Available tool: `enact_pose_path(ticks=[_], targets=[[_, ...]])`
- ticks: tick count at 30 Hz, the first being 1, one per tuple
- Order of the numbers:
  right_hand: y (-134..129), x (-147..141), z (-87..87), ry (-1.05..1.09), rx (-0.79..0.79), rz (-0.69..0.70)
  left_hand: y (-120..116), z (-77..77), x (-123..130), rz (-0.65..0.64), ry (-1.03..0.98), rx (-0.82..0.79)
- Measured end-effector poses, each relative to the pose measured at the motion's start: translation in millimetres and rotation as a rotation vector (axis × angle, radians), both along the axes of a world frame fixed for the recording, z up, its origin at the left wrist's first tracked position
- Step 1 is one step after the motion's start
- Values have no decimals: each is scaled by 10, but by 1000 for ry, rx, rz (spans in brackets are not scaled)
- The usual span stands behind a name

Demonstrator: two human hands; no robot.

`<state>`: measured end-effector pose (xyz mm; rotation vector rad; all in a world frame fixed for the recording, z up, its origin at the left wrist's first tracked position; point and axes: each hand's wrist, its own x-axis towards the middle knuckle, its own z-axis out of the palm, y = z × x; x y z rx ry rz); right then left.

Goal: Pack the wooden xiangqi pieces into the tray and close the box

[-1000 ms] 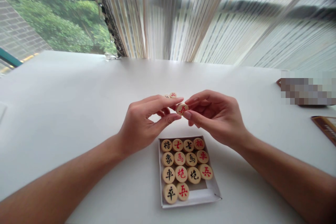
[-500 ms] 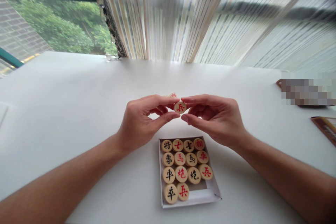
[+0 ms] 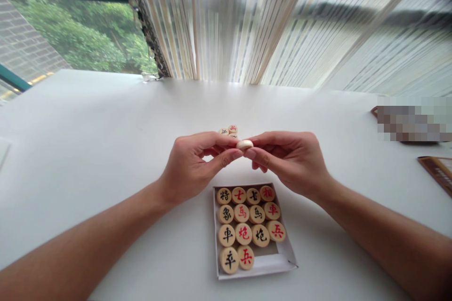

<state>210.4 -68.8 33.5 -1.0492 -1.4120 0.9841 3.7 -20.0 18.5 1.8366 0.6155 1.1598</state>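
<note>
Between the fingertips of both hands is a round wooden Chinese chess piece (image 3: 245, 145), tilted so that mostly its pale edge shows. My left hand (image 3: 203, 157) pinches it from the left with thumb and forefinger. From the right, my right hand (image 3: 287, 157) grips the same piece with thumb and fingers. Below the hands lies a shallow white box (image 3: 268, 263) with several chess pieces in rows, marked in red or black. A red-marked piece (image 3: 246, 257) ends its nearest row, with a gap to its right. Behind the fingers sit loose pieces (image 3: 232, 129), partly hidden.
The white table (image 3: 106, 117) reaches back to a striped curtain (image 3: 226, 23) and a window on the left. At the right edge are a blurred-out item (image 3: 413, 124) and a brown flat object (image 3: 438, 174). A pale flat thing (image 3: 3, 153) shows at the far left.
The held piece has turned from showing its red character to showing its edge. My right fingers have closed in on it, and more loose pieces show behind my left hand.
</note>
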Motion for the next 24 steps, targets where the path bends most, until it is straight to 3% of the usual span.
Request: enact_pose_path(ticks=[9,15,24], targets=[[23,42,-1,71,-194,153,-25,-18,1,-95,2,-49],[29,15,23,129,-301,165,-21,-1,1,-98,8,-39],[17,-28,61,135,-355,194,-28,19,-1,-97,77,176]])
